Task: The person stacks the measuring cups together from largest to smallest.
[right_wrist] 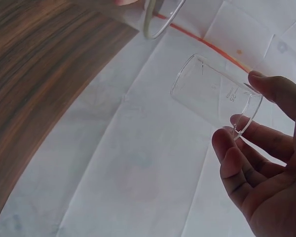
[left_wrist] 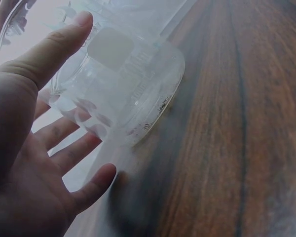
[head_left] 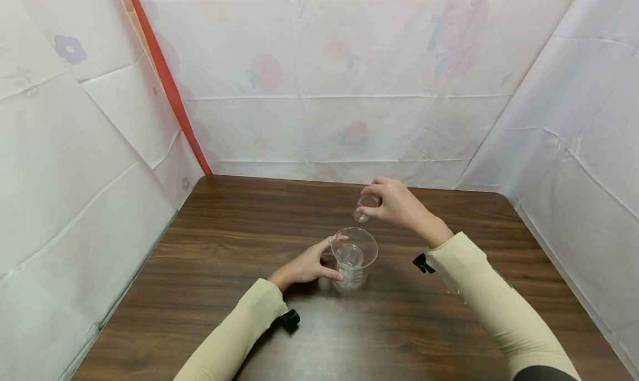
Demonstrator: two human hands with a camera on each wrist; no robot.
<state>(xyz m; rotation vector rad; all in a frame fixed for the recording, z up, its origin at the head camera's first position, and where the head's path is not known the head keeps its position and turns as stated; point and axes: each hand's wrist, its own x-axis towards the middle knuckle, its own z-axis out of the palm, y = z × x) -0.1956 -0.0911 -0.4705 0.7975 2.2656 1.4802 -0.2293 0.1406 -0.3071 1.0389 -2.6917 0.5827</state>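
A large clear glass beaker (head_left: 358,281) stands upright on the table. Curved around its left side, my left hand (head_left: 309,264) holds it between thumb and fingers; in the left wrist view the thumb lies along the near wall of the beaker (left_wrist: 153,81) and the fingers reach behind. A smaller glass vessel (head_left: 349,256) sits inside, its round rim below the large one's. Above and slightly behind, my right hand (head_left: 396,203) pinches a small glass beaker (head_left: 360,213). The right wrist view shows this small beaker (right_wrist: 209,91) tilted, its printed markings visible, thumb and fingertips at one end.
The brown wood-grain table (head_left: 224,248) extends around both hands. Whitish patterned sheets (head_left: 309,76) hang behind it and at both sides. A red strip (head_left: 170,87) runs down the back left corner. Black clips or straps (head_left: 290,319) sit at both wrists.
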